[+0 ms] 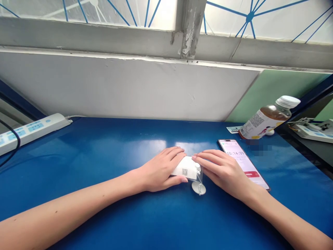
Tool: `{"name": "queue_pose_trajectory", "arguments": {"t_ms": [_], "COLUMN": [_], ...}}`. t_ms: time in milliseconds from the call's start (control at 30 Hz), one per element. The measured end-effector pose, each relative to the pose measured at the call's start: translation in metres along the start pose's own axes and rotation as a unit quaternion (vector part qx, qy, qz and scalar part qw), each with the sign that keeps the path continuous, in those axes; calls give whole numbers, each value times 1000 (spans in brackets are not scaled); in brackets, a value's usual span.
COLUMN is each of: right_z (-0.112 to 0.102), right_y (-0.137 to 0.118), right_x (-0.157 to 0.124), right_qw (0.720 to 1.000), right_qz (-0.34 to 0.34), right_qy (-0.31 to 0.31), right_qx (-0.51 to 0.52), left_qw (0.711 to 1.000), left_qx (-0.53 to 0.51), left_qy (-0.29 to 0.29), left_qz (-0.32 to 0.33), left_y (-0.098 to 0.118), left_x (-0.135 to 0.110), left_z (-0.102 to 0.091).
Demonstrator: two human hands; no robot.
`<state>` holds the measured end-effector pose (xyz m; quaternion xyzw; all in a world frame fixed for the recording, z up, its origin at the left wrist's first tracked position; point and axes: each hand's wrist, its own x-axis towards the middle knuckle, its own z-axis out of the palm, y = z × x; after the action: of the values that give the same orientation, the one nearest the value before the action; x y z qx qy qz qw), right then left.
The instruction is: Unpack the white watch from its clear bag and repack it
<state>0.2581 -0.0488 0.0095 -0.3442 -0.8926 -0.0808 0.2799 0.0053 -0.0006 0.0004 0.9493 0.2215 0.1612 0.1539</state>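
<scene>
Item under examination: a white package [189,167] bearing a printed square code, on the blue table [109,142], left of the phone [246,160], which serves as reference for all positions. Its long axis appears to run roughly crosswise, one end towards the phone; the other end is covered, so its full length cannot be confirmed. At the phone-side end, a thin cord [199,177] leads to a round white disc [198,188] on the person's side of the package.

The left hand [164,171] covers the end away from the phone: fingers close together along the far edge, thumb set apart along the near edge, package clasped between. The right hand [225,171] occupies the side towards the phone and overlaps it in view; its fingers lie together, tips at the package's far corner. Its thumb is hidden; whether it grips cannot be determined. Neither hand is nearer: both make contact, the package lying between them.

Beyond the phone, to its right: a capped bottle [267,119]. Well left of the phone: a power strip [36,130].
</scene>
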Motion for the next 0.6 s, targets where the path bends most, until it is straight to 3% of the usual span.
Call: {"name": "queue_pose_trajectory", "arguments": {"t_ms": [133, 233, 400, 467, 600], "right_z": [-7, -11, -14, -13, -7], "right_y": [2, 1, -7, -10, -9], "right_x": [1, 1, 5, 8, 8], "right_qw": [1000, 996, 968, 952, 935], "right_qz": [7, 37, 142, 197, 261], "right_qy": [22, 72, 164, 169, 122], "right_qx": [-1, 29, 127, 161, 208], "left_qw": [999, 999, 996, 994, 991], "left_qx": [-11, -14, -7, -10, -25], "left_qy": [19, 35, 78, 93, 131], "left_qz": [-25, -37, -44, -50, -22], "left_y": [0, -1, -1, 0, 1], "left_x": [-2, -4, -4, -5, -5], "left_z": [1, 2, 5, 5, 4]}}
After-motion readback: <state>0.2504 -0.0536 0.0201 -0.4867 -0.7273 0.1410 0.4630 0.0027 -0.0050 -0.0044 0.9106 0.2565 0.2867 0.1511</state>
